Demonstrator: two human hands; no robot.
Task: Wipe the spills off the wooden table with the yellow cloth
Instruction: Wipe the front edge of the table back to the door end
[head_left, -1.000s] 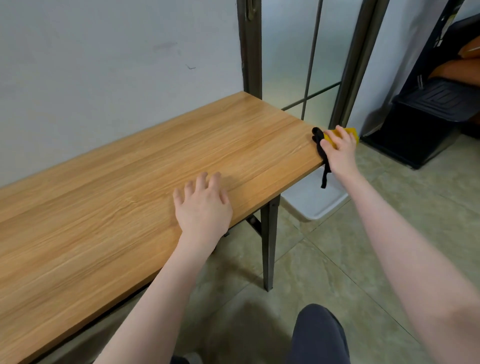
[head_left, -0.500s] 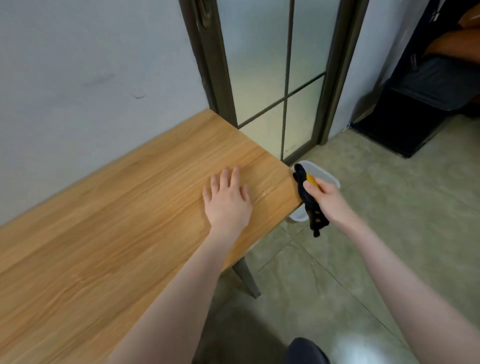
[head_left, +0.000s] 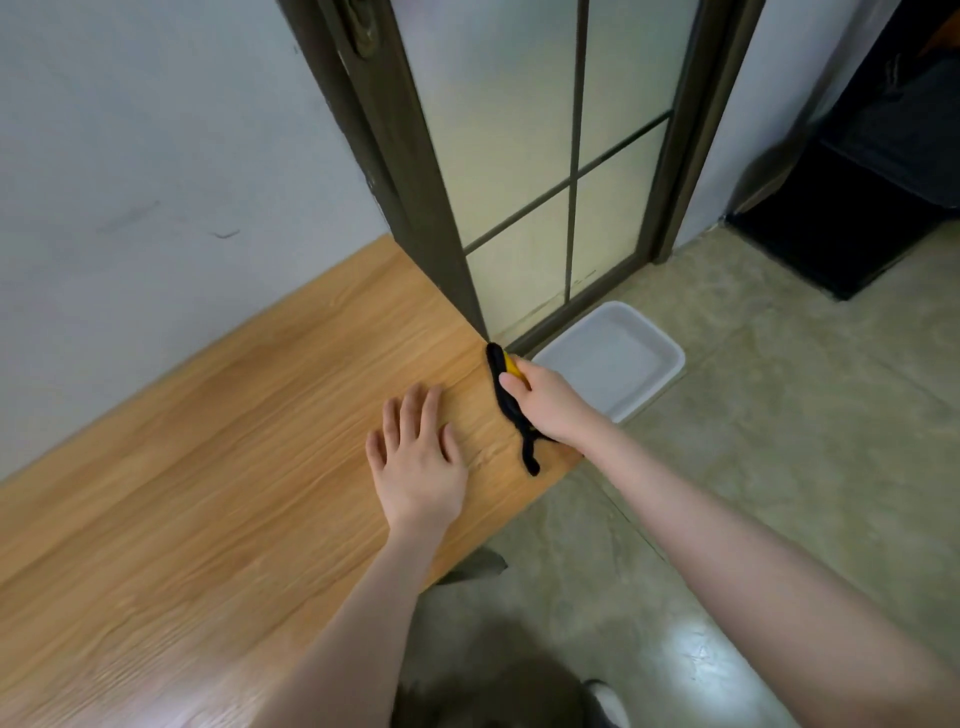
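The wooden table (head_left: 218, 467) runs along the grey wall and ends at the right near a glass door. My left hand (head_left: 415, 457) lies flat on the tabletop with fingers spread, close to the right end. My right hand (head_left: 545, 405) is closed on the yellow cloth (head_left: 511, 365), pressed against the table's right end edge. Only a small yellow patch shows above my fingers. A black strip (head_left: 511, 410) of material runs along the edge beside the hand and hangs down at its lower end. No spill is visible on the wood.
A white plastic tray (head_left: 654, 384) sits on the tiled floor just beyond the table's right end, below my right hand. A dark-framed glass door (head_left: 519, 156) stands behind it. Dark furniture (head_left: 857, 218) fills the far right corner.
The view has swung down and closer to the table's end. My right hand has slid with the cloth along the end edge toward the wall. My left hand stays flat on the wood.
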